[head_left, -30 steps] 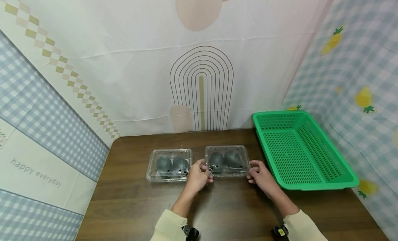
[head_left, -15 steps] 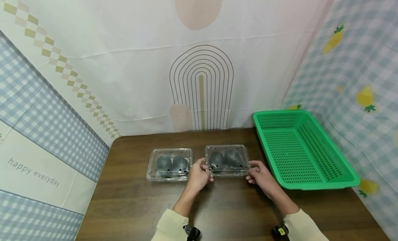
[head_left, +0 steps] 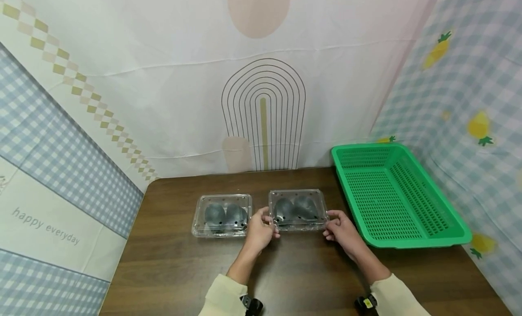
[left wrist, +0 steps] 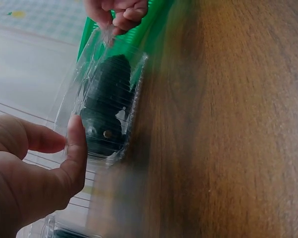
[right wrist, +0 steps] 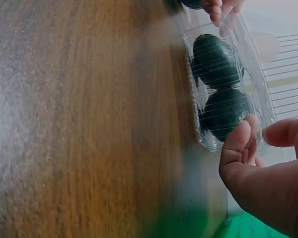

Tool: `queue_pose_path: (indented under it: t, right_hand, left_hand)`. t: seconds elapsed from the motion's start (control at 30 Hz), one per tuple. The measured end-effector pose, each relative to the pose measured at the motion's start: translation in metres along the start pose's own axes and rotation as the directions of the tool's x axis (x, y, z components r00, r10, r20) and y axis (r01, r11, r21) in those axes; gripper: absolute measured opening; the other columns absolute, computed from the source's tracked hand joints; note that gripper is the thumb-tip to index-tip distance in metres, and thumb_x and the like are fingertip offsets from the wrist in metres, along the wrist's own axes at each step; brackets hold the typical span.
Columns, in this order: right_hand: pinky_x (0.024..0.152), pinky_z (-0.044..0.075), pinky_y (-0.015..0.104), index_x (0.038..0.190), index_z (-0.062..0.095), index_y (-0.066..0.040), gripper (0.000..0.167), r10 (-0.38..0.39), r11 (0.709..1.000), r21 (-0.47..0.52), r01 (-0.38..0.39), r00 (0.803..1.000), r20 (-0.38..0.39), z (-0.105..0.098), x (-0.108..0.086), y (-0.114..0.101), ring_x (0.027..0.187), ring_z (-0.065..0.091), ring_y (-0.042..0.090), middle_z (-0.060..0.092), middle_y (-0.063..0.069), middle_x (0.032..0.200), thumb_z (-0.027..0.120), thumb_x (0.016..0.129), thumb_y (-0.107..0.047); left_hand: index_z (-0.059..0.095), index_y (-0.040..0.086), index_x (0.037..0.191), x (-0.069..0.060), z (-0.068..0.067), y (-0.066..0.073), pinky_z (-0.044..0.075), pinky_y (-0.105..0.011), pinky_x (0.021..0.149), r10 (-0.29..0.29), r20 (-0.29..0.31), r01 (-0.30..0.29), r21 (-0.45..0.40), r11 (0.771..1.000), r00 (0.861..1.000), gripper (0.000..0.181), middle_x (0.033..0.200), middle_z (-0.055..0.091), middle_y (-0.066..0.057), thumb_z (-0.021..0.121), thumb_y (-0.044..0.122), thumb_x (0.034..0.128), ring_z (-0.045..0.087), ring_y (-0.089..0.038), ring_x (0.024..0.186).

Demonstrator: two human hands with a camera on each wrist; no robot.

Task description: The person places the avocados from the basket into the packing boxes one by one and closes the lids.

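Note:
Two dark green avocados lie side by side inside a clear plastic clamshell box, whose lid is down. At the box's near left corner, my left hand pinches the rim between thumb and finger. My right hand pinches the rim at the near right corner in the same way. Left of my left hand, a second clear box with two similar avocados sits on the table, its lid also down. The undersides of both boxes are hidden.
A green perforated plastic basket stands on the right of the brown wooden table, close beside my right hand. Patterned cloth hangs behind the table and along both sides.

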State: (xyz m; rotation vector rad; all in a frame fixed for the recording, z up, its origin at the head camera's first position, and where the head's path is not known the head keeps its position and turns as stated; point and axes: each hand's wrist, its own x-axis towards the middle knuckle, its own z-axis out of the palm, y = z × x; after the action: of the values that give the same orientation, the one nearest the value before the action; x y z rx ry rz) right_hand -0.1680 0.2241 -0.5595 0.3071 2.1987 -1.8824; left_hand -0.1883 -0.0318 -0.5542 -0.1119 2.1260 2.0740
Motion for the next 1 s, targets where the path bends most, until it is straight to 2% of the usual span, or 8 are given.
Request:
queue_pose_path:
  t: [0.37,0.57,0.7,0.8,0.9,0.93,1.0]
  right_hand:
    - [0.060,0.059,0.020,0.143,0.034,0.006,0.045,-0.006,0.999,0.033,0.008,0.999,-0.051,0.003,0.002,0.004,0.068,0.059,0.010,0.058,0.006,0.085,0.049,0.101,0.004]
    - [0.060,0.059,0.020,0.142,0.033,0.007,0.044,0.000,0.999,0.052,0.003,0.998,-0.060,0.002,0.002,0.008,0.069,0.059,0.010,0.058,0.005,0.085,0.049,0.101,0.003]
    - [0.060,0.059,0.020,0.142,0.033,0.006,0.043,0.001,0.999,0.054,0.002,0.998,-0.068,0.003,0.001,0.009,0.070,0.060,0.010,0.059,0.005,0.086,0.049,0.101,0.003]
    - [0.060,0.060,0.019,0.142,0.033,0.007,0.044,-0.006,1.000,0.020,0.008,0.996,-0.092,0.004,-0.002,0.009,0.069,0.062,0.010,0.062,0.009,0.088,0.049,0.101,0.002]
    - [0.059,0.061,0.021,0.144,0.032,0.007,0.046,-0.022,0.998,-0.058,0.015,0.994,-0.110,0.006,-0.009,0.009,0.069,0.063,0.012,0.065,0.016,0.093,0.050,0.102,-0.002]
    - [0.058,0.061,0.022,0.145,0.031,0.007,0.047,-0.030,0.995,-0.094,0.019,0.993,-0.112,0.007,-0.012,0.009,0.069,0.063,0.013,0.066,0.018,0.095,0.050,0.103,-0.004]
    - [0.057,0.061,0.024,0.147,0.030,0.007,0.049,-0.046,0.984,-0.173,0.028,0.993,-0.104,0.007,-0.021,0.008,0.069,0.064,0.014,0.066,0.019,0.098,0.051,0.105,-0.009]
  left_hand:
    - [0.041,-0.014,0.147,0.002,0.001,-0.003,0.068,-0.032,0.058,-0.001,0.010,0.001,-0.019,1.000,1.000,0.065,0.100,0.054,-0.015,0.052,-0.023,0.0839,0.062,-0.016,0.064]
    - [0.041,-0.014,0.146,0.002,0.003,-0.005,0.068,-0.030,0.057,-0.007,0.011,0.007,-0.018,1.000,1.000,0.064,0.099,0.053,-0.014,0.051,-0.023,0.0838,0.062,-0.015,0.063]
    - [0.040,-0.015,0.146,0.001,0.004,-0.006,0.067,-0.029,0.056,0.005,0.020,-0.005,0.013,1.000,1.000,0.062,0.099,0.053,-0.015,0.050,-0.022,0.0847,0.061,-0.014,0.063]
    - [0.039,-0.016,0.147,0.000,0.004,-0.006,0.067,-0.028,0.055,0.023,0.032,-0.025,0.066,0.998,0.999,0.062,0.097,0.054,-0.015,0.051,-0.019,0.0858,0.062,-0.014,0.063]
    - [0.036,-0.016,0.149,-0.004,0.003,-0.004,0.068,-0.032,0.055,0.046,0.041,-0.052,0.147,0.988,0.998,0.064,0.097,0.054,-0.015,0.054,-0.014,0.0872,0.066,-0.019,0.063]
    - [0.036,-0.015,0.149,-0.006,0.002,-0.003,0.068,-0.034,0.056,0.055,0.037,-0.061,0.194,0.979,0.998,0.065,0.097,0.054,-0.015,0.056,-0.011,0.0884,0.067,-0.021,0.063]
    - [0.035,-0.014,0.151,-0.011,-0.001,0.000,0.069,-0.043,0.068,0.095,0.026,-0.099,0.323,0.941,0.995,0.067,0.097,0.057,-0.015,0.062,-0.004,0.0902,0.069,-0.024,0.075]
